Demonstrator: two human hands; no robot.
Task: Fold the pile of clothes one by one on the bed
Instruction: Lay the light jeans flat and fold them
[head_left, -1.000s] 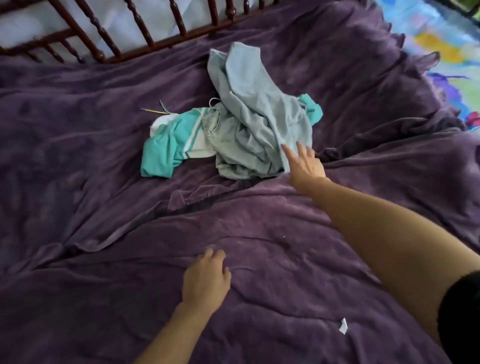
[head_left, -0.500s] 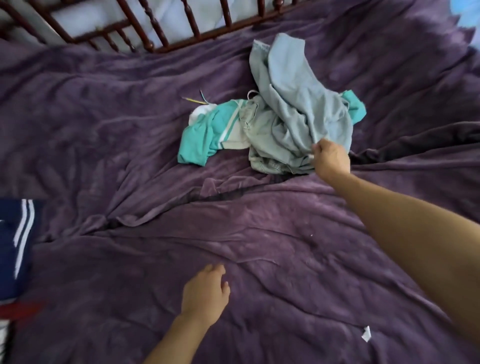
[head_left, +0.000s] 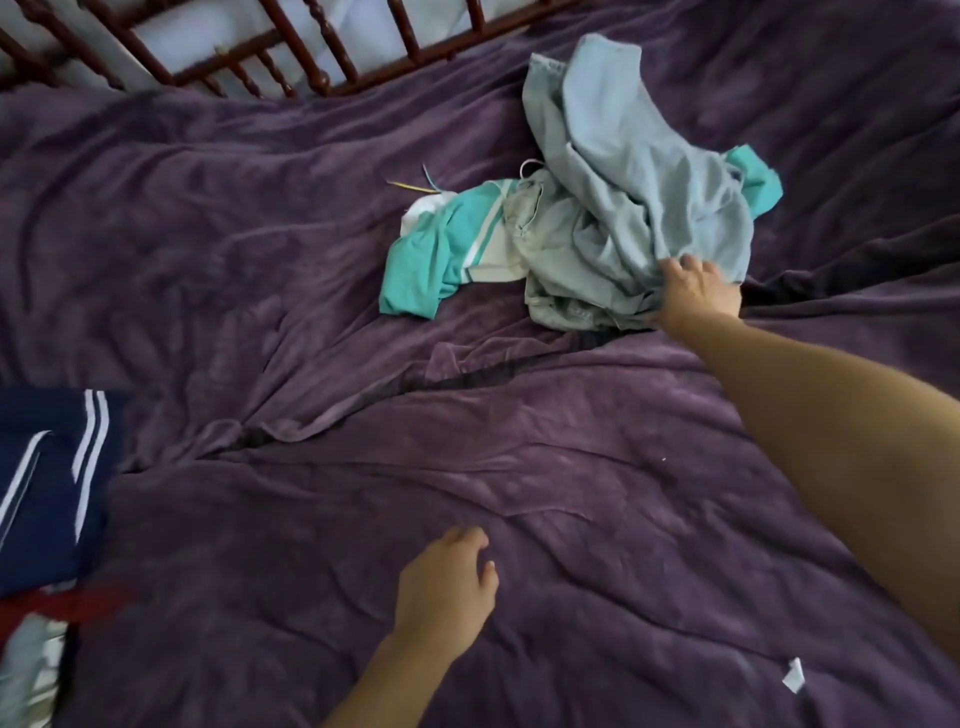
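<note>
Arm outstretched, right grip (head_left: 698, 291) seemingly clutches grey garment (head_left: 649, 171); left grip (head_left: 447, 587) rests loose, empty, on blanket (head_left: 260, 234)

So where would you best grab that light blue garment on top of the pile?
Probably by its near edge, coming from the near right side. The light blue garment lies draped on top, so that edge hangs loose, clear of the teal shirt underneath. The right hand grips it there.
</note>
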